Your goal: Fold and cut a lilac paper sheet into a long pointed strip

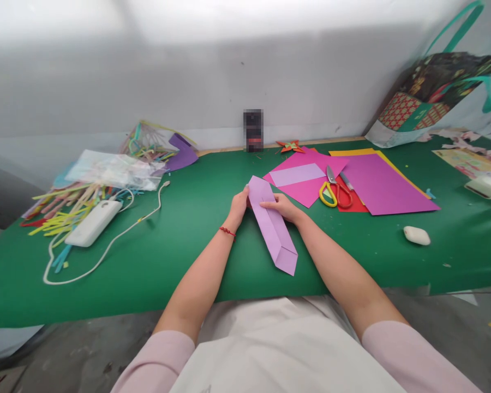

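A long strip of light purple paper (275, 232), creased along its length and folded at its near end, is held above the green table between my two hands. My left hand (240, 205) grips its left edge near the far end; some of those fingers are hidden behind the paper. From the right, my right hand (284, 207) holds the other edge, with a finger laid across the paper's face. Scissors (330, 190) with one yellow and one red handle lie beyond my right hand, beside a flat light purple strip (298, 174) on pink sheets (300, 195).
Purple card (393, 185) lies at right, near a white case (417, 236). A white power bank (94, 222) with a looping cable and many coloured paper strips (61, 218) occupy the left. A phone-like black object (253, 131) leans on the wall; a patterned bag (417, 109) stands back right.
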A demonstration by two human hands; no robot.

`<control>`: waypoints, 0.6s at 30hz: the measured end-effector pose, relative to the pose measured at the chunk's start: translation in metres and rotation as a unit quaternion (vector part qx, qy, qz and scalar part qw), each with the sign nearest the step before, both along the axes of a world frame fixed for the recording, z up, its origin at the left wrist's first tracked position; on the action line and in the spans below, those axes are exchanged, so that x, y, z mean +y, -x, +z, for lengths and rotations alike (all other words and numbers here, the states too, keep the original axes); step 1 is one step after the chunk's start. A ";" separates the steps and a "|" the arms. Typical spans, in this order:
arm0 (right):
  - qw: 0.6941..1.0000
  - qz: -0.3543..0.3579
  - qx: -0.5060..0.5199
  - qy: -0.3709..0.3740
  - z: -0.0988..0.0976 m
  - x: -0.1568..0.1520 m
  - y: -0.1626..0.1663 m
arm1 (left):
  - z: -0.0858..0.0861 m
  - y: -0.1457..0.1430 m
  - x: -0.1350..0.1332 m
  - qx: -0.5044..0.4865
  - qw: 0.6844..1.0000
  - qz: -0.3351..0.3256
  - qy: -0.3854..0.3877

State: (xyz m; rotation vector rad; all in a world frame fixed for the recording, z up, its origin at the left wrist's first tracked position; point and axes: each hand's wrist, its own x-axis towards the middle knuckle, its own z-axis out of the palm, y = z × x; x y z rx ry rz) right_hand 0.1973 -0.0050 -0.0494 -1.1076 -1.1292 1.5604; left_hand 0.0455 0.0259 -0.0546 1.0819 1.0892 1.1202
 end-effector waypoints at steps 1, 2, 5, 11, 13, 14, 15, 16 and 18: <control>1.000 -0.004 0.009 0.002 0.000 0.000 0.000 | 0.002 0.000 -0.001 0.018 1.000 -0.013 -0.013; 1.000 -0.008 0.019 0.004 -0.001 0.000 0.000 | 0.003 0.000 -0.003 0.039 0.998 -0.029 -0.029; 0.998 -0.028 0.047 -0.001 -0.001 0.001 0.000 | 0.008 -0.001 -0.007 0.090 0.991 -0.077 -0.066; 0.991 -0.104 0.081 -0.028 -0.002 0.005 0.001 | 0.011 -0.003 -0.011 0.115 0.983 -0.121 -0.074; 0.990 -0.120 0.074 -0.029 -0.003 0.005 0.002 | 0.011 -0.002 -0.012 0.136 0.978 -0.136 -0.078; 0.989 -0.126 0.067 -0.030 -0.003 0.006 0.002 | 0.011 -0.002 -0.012 0.147 0.976 -0.140 -0.079; 0.989 -0.131 0.058 -0.031 -0.004 0.006 0.002 | 0.011 -0.001 -0.012 0.155 0.975 -0.141 -0.079; 0.989 -0.135 0.048 -0.034 -0.005 0.006 0.002 | 0.011 -0.001 -0.012 0.161 0.974 -0.140 -0.078; 0.989 -0.137 0.028 -0.042 -0.006 0.006 0.003 | 0.012 0.000 -0.013 0.161 0.975 -0.139 -0.072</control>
